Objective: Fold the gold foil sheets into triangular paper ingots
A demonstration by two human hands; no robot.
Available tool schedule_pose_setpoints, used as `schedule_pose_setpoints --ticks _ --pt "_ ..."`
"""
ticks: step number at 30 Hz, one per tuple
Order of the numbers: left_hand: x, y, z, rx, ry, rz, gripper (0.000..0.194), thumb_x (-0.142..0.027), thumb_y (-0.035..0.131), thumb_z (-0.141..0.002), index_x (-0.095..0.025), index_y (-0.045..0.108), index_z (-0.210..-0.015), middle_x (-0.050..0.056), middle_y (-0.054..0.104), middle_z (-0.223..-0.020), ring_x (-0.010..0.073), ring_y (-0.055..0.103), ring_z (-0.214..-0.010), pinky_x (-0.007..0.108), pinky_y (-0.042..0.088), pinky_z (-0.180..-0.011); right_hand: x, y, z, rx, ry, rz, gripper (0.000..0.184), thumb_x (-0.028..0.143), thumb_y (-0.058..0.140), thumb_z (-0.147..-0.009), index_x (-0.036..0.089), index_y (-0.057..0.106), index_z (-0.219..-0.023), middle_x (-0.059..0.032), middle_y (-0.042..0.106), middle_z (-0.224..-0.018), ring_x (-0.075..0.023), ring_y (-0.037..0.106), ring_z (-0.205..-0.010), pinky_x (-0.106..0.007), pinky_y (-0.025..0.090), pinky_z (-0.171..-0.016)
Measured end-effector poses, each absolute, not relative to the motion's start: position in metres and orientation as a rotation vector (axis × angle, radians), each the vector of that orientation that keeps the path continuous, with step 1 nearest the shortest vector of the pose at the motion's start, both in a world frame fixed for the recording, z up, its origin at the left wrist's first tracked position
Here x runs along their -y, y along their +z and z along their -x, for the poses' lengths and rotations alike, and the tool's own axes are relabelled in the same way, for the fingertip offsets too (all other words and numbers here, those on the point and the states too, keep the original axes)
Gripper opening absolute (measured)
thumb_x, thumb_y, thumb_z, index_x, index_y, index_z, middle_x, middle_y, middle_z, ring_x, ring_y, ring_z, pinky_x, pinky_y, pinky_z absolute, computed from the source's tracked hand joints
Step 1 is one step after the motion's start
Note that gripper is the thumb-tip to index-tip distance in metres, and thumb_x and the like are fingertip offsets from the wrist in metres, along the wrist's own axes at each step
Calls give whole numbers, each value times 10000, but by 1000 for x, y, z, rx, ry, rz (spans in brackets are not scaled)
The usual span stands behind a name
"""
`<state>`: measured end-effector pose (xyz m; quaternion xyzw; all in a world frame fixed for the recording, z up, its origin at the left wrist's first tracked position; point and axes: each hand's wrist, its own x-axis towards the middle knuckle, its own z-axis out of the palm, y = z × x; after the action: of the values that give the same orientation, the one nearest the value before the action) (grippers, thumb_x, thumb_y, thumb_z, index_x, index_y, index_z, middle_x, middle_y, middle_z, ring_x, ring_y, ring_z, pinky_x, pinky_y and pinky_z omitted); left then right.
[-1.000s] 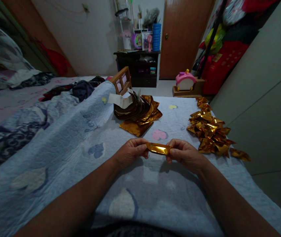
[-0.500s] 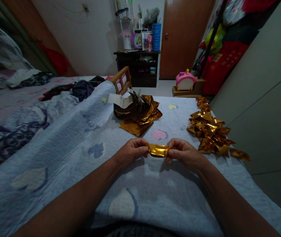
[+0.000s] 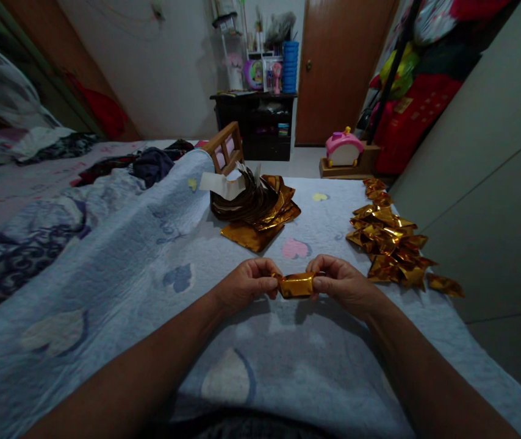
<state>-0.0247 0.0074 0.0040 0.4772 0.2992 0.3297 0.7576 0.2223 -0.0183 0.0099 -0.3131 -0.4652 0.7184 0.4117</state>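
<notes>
A folded piece of gold foil paper (image 3: 297, 285) is held just above the bedspread, stretched between my two hands. My left hand (image 3: 251, 280) pinches its left end between thumb and fingers. At the other end, my right hand (image 3: 336, 280) grips it the same way. The paper's middle looks boxy, with its ends hidden in my fingertips. Beyond my hands lies a fanned stack of gold foil sheets (image 3: 260, 204), with one flat gold sheet (image 3: 254, 236) in front. To the right is a heap of folded gold paper pieces (image 3: 391, 241).
A pale blue bedspread (image 3: 224, 317) with heart shapes lies under everything. One folded gold piece (image 3: 445, 285) rests near the right edge, beside a pale cabinet (image 3: 484, 213). A pink toy (image 3: 343, 149) stands past the bed's far edge. Clothes (image 3: 150, 166) are strewn at left.
The gold paper's middle has become boxier and dropped slightly. My left hand has shifted a little to the right; both hands keep their pinch.
</notes>
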Motion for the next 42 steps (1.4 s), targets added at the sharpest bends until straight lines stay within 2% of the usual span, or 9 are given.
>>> schedule_pose_setpoints --ticks 7,19,28,34,42 --pt "-9 5 23 -671 873 -985 360 -348 907 -662 -141 647 -801 2 678 -735 93 588 -588 204 454 -596 18 12 -223 1167 1790 763 263 330 866 -746 190 645 -777 16 692 -779 -98 631 -642 -227 487 -618" --pt "-9 3 24 -702 879 -1002 383 -382 917 -641 -139 648 -763 -3 665 -663 99 586 -578 211 445 -614 18 14 -223 1186 1748 864 307 362 874 -725 180 628 -720 14 695 -671 -108 642 -587 -236 502 -593" --pt "-8 8 22 -666 869 -891 370 -328 926 -625 -132 637 -747 -5 657 -655 88 579 -561 188 443 -577 18 13 -223 1170 1746 932 348 432 866 -723 185 624 -762 4 705 -647 -112 639 -552 -235 509 -569" --pt "-8 12 23 -645 846 -867 356 -300 924 -635 -123 641 -757 -1 667 -669 83 592 -561 174 451 -569 18 14 -223 1166 1774 876 307 386 856 -747 179 630 -767 10 703 -675 -105 645 -587 -236 526 -605" --pt "-12 8 26 -592 823 -759 338 -240 925 -646 -128 644 -796 -2 687 -691 89 632 -575 174 508 -578 18 17 -223 1112 1813 787 299 272 880 -723 197 668 -920 -6 723 -829 -121 671 -741 -259 541 -712"
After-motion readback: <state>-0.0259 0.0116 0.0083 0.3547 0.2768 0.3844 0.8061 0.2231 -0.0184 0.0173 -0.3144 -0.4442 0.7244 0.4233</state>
